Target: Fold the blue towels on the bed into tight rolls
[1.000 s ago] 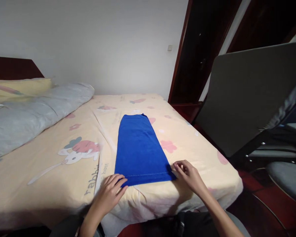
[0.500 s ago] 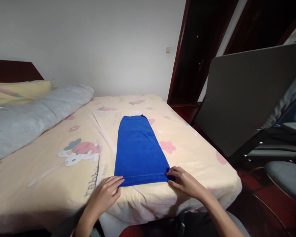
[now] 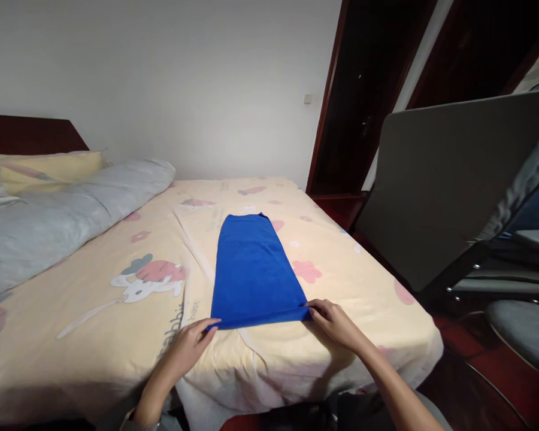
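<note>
A blue cloth point(image 3: 256, 269), folded into a long panel, lies flat on the bed with its narrower-looking end away from me. My left hand point(image 3: 191, 347) pinches its near left corner between thumb and fingers. At the near right corner, my right hand point(image 3: 335, 323) pinches the edge the same way. Between the hands the near edge is turned up into a narrow strip. Whether the cloth is a garment or a towel I cannot tell.
The bed point(image 3: 117, 359) has a yellow sheet printed with rabbits and carrots. A grey rolled quilt point(image 3: 72, 221) and a yellow pillow point(image 3: 54, 170) lie at the left. Right of the bed stand a grey panel point(image 3: 449, 185) and a grey padded seat point(image 3: 521, 329).
Both hands have gone from resting on the near corners to pinching them. The near edge of the cloth has been lifted and turned over slightly away from me.
</note>
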`<action>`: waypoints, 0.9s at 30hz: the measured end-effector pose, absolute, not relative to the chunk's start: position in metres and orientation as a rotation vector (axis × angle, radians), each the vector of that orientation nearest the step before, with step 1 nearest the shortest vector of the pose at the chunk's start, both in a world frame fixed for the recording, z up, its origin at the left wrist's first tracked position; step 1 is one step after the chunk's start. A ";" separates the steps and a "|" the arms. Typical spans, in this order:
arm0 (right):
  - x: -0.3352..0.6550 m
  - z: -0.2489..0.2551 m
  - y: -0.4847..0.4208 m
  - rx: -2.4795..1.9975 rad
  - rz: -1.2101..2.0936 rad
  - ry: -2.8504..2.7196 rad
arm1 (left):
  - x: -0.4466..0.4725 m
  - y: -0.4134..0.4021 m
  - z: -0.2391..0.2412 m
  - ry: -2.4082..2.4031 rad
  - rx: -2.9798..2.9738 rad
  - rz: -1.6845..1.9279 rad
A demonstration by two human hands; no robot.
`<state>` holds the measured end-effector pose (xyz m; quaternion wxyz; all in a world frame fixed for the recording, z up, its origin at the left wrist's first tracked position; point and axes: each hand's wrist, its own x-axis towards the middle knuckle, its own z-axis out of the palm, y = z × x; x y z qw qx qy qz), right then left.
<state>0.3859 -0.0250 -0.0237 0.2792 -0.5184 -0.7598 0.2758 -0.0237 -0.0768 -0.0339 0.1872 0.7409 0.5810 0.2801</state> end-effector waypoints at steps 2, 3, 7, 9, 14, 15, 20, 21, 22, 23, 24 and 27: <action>0.380 -0.027 -0.015 -1.391 0.760 -1.999 | -0.020 -0.067 -0.030 1.663 2.002 0.821; 0.377 -0.028 -0.010 -1.402 0.765 -1.974 | -0.018 -0.061 -0.028 1.659 1.947 0.861; 0.370 -0.027 0.003 -1.481 0.796 -1.855 | -0.011 -0.046 -0.027 1.613 1.754 1.028; 0.370 -0.026 0.004 -1.488 0.849 -1.835 | -0.011 -0.047 -0.031 1.610 1.724 1.051; 0.376 -0.029 0.004 -1.420 0.933 -1.844 | -0.015 -0.052 -0.040 1.580 1.668 1.100; 0.378 -0.030 0.004 -1.417 0.942 -1.835 | -0.015 -0.052 -0.041 1.590 1.662 1.111; 0.383 -0.032 -0.001 -1.479 0.959 -1.769 | -0.013 -0.047 -0.040 1.631 1.646 1.147; 0.383 -0.031 -0.003 -1.481 0.971 -1.763 | -0.013 -0.048 -0.039 1.644 1.643 1.155; 0.383 -0.030 -0.006 -1.474 0.988 -1.759 | -0.013 -0.049 -0.038 1.663 1.645 1.160; 0.383 -0.030 -0.009 -1.457 1.010 -1.763 | -0.013 -0.051 -0.037 1.692 1.656 1.163; 0.383 -0.030 -0.012 -1.437 1.033 -1.771 | -0.013 -0.054 -0.036 1.732 1.678 1.158; 0.383 -0.033 -0.018 -1.437 1.046 -1.832 | -0.011 -0.061 -0.039 1.901 1.797 1.068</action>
